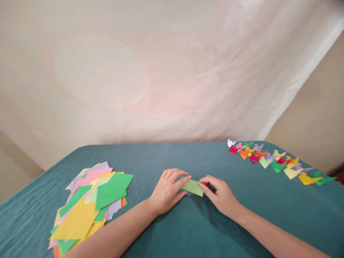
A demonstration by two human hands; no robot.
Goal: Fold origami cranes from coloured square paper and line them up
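A light green piece of paper, folded into a narrow strip, lies between my two hands near the middle of the table. My left hand has its fingers closed over the strip's left end and hides that part of it. The strip's right end is pinched between the thumb and fingers of my right hand. The strip is tilted slightly, its right end lower in the view.
A loose pile of coloured paper squares spreads over the table's left side. Rows of small folded paper birds stand at the right. A dark green cloth covers the table, and a pale sheet hangs behind it.
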